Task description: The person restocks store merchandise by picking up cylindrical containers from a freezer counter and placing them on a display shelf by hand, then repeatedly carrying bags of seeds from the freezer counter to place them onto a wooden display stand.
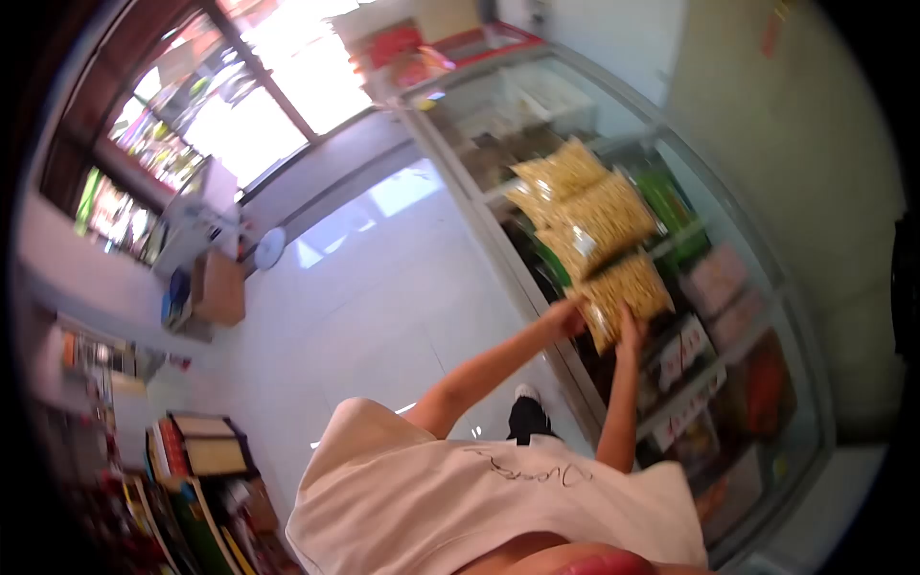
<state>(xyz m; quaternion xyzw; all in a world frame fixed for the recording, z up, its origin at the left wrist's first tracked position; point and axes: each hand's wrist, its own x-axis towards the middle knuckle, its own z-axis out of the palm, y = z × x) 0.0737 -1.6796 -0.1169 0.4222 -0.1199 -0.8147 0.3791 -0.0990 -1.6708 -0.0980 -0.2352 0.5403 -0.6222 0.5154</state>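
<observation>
A clear bag of yellowish pieces (628,290) lies on the glass counter (565,359), nearest to me. My left hand (567,317) grips its left corner, fingers closed on the edge. At the bag's near side is my right hand (630,329), its thumb up against the plastic and its other fingers partly hidden. Just beyond, more bags of the same kind (599,225) are piled on the counter, the farthest bag (565,171) overlapping them.
Goods and white handwritten signs (682,355) show beneath the glass. A red tray (489,43) sits at the counter's far end. Cardboard boxes (218,287) stand across the tiled floor (364,287). Shelved goods (206,460) are at lower left, glass doors (254,105) beyond.
</observation>
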